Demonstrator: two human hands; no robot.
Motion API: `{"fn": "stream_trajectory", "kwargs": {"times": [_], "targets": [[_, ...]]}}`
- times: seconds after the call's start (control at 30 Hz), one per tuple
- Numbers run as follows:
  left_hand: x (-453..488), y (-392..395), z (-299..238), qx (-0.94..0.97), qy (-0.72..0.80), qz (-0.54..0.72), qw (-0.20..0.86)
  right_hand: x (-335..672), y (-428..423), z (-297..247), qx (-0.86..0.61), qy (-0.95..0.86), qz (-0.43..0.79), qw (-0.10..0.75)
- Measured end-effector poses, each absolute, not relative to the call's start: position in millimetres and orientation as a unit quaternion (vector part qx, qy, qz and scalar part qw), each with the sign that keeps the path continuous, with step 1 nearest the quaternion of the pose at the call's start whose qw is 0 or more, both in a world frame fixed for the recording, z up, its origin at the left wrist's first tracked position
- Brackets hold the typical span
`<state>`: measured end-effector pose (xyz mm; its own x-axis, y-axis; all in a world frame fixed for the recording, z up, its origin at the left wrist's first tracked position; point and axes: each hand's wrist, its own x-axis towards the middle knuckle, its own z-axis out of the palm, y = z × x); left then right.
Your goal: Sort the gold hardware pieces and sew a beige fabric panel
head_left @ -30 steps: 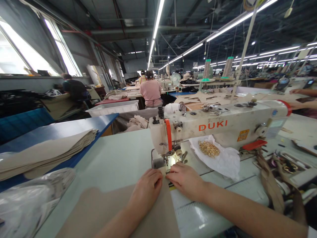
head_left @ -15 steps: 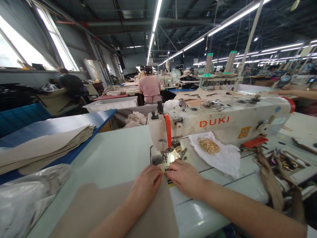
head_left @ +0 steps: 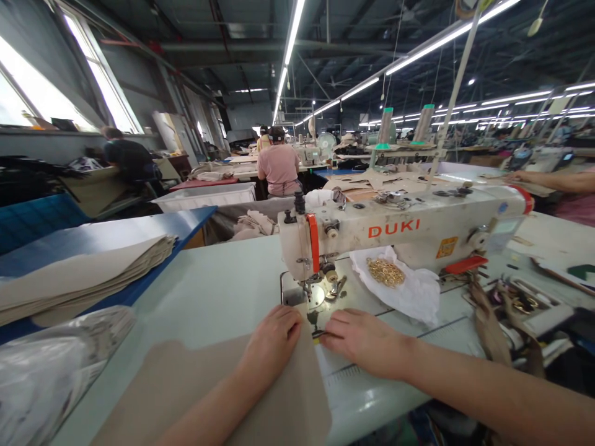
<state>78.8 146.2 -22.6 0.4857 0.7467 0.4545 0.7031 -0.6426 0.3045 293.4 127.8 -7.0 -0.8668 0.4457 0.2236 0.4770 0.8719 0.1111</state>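
Beige panel [head_left: 186, 371], flat on the tabletop [head_left: 223, 272], 7 o'clock from the sewing machine [head_left: 353, 230]. Left hand [head_left: 277, 331]: grip curled near its edge, probably to steady it; pinch unclear. Right hand [head_left: 362, 341], 3 o'clock from the left: fingers half-bent, hold indeterminable.

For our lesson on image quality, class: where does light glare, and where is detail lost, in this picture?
Head view: the leftmost window is washed white; head view: light pools beneath the sewing machine; head view: the blue table shines; head view: ceiling dim.
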Motion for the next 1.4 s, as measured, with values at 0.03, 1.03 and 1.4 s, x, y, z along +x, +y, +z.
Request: {"fn": "stream_trajectory", "kwargs": {"times": [0.03,1.03,1.4], "targets": [[79.0,146.2,-22.4,0.862,0.421,0.279,0.037,296.1,122.9,-4.1,-0.225,-0.966,-0.093,0.089],[75.7,151.3,-32.6,0.878,0.408,0.248,0.032,264.9,143.5,-34.4,-0.220,-0.960,0.003,0.171],[75.1,154.0,-35.4,0.880,0.399,0.255,0.035,265.0,142.0,-30.3,-0.230,-0.958,0.010,0.169]]}}
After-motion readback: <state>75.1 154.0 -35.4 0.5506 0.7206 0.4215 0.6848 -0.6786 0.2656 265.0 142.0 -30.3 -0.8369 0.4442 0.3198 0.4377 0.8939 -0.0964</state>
